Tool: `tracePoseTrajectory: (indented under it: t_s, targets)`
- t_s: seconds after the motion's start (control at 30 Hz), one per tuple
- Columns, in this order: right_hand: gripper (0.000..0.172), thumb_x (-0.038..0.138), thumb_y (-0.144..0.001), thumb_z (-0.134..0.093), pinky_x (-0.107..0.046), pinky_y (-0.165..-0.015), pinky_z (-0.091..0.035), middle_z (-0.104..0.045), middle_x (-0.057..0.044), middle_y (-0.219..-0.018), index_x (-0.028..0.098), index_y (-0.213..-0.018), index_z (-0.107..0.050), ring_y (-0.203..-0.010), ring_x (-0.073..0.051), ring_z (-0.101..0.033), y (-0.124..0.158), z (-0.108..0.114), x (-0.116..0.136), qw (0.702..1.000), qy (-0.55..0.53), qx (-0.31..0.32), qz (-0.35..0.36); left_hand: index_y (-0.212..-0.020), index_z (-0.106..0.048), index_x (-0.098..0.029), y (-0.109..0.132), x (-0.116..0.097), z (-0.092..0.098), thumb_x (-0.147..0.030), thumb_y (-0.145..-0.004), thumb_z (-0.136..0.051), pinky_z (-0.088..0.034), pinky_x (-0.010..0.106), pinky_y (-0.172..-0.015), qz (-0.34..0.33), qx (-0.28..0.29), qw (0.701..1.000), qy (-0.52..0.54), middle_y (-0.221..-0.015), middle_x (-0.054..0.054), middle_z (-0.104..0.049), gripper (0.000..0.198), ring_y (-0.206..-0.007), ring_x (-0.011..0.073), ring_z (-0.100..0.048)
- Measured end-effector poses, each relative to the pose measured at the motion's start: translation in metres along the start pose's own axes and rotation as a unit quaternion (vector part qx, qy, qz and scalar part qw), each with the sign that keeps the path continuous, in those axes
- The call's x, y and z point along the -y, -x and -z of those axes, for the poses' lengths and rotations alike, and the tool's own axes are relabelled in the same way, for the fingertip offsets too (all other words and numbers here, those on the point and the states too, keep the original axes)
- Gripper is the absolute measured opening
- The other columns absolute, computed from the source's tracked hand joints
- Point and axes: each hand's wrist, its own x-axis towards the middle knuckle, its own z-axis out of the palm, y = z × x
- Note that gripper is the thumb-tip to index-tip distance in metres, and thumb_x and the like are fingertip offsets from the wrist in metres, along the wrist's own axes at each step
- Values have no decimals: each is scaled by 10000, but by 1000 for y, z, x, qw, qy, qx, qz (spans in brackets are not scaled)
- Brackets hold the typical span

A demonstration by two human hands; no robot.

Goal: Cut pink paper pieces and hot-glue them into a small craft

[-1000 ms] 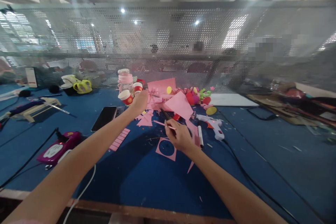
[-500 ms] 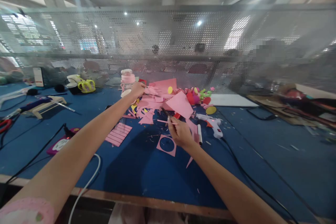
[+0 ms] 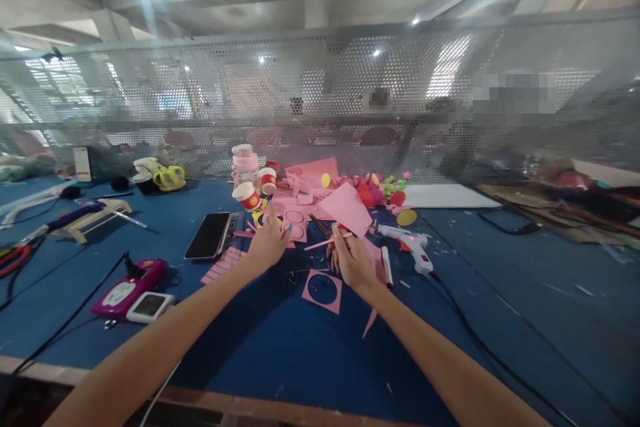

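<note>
My left hand [image 3: 270, 241] is over the pile of pink pieces, index finger stretched forward and thumb apart, with nothing visible in it. Just right of it lies a pink foam sheet [image 3: 296, 217] with circles drawn on it. My right hand [image 3: 354, 263] pinches a thin pink strip [image 3: 320, 244] that points left. Dark scissor blades [image 3: 319, 224] show just beyond its fingertips; whether this hand also holds their handles is hidden. Below lies a pink square [image 3: 333, 301] with a round hole cut out. A larger pink sheet [image 3: 346, 205] rests behind the right hand.
A white glue gun [image 3: 413, 247] with a black cord and a marker [image 3: 387, 267] lie on the right. On the left are a phone [image 3: 207, 235] and a purple power socket [image 3: 131, 288]. Paper cups [image 3: 247, 195] and a pink bottle [image 3: 245, 163] stand behind.
My left hand has come back from the far side of the pile towards me, near the circle-marked sheet. My right hand keeps the pink strip. The view has shifted slightly.
</note>
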Motion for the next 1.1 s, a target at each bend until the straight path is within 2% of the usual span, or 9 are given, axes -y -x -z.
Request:
tracePoseTrajectory:
  t_s: [0.07,0.17,0.27,0.43,0.57,0.67,0.8,0.93,1.1]
  targets:
    - [445,454,-849,-341,-222,-380,-321,-435,29,-367,197,-498,-435,-336,-103,-443,-1,-2,-2,997,-62,4,-43,-1246,-352,-100,9,-2,7,-392,-816,-409,-378,461,-860,-62,-69,991,-93,-1195,202,-444,523,-1099,307,-439]
    - [457,497,-818,-383,-218,-359,-319,-420,37,-356,188,-487,-443,-319,-96,-421,-2,-6,-4,987,-140,12,-79,-1184,-440,-166,19,-6,13,-368,-844,-383,-343,409,-922,-257,23,959,-112,-1099,110,-536,399,-1059,223,-456]
    - [463,506,-804,-402,-218,-364,-323,-410,37,-343,177,-483,-457,-316,-92,-407,-3,-10,-4,977,-182,43,-102,-1024,-549,-155,26,-8,8,-317,-850,-396,-411,327,-801,-308,78,943,-102,-883,73,-615,283,-877,188,-516]
    - [397,484,-821,-367,-245,-452,-400,-487,14,-462,174,-606,-491,-418,-116,-473,-6,-7,-2,981,-173,48,-76,-763,-607,-158,29,-3,-2,-259,-835,-437,-408,265,-671,-230,50,970,-64,-727,59,-611,211,-734,164,-534]
    - [296,408,-840,-344,-341,-753,-420,-576,-65,-791,168,-830,-517,-766,-186,-535,-17,12,-6,993,67,-92,38,-699,-572,-171,29,5,-1,-254,-842,-414,-398,243,-670,-133,22,991,28,-726,32,-635,229,-717,144,-562]
    - [396,374,-768,-461,-435,-924,-284,-501,-148,-1083,122,-1073,-460,-1061,-280,-392,-31,23,-16,932,319,-154,79,-689,-534,-182,27,8,1,-272,-851,-380,-392,233,-659,-81,15,992,97,-706,7,-656,241,-697,136,-581]
    - [653,327,-682,-550,-450,-946,-251,-363,-168,-1285,91,-1252,-334,-1191,-329,-248,-52,24,-32,874,479,-66,45,-686,-495,-186,24,12,3,-284,-844,-372,-384,228,-622,-45,27,989,138,-650,-5,-659,223,-642,134,-588]
    - [406,257,-715,-504,-394,-921,-302,-537,-147,-1134,102,-1090,-525,-1137,-282,-373,-71,20,-36,852,522,22,14,-704,-484,-186,21,16,4,-301,-836,-367,-369,232,-573,-15,22,991,134,-547,-11,-615,211,-559,137,-567]
    - [315,186,-811,-340,-337,-740,-418,-630,-170,-839,76,-885,-626,-842,-242,-566,-81,13,-28,855,518,-12,-9,-706,-475,-190,20,17,5,-290,-832,-368,-349,236,-547,-3,13,993,121,-465,-25,-552,194,-497,138,-535]
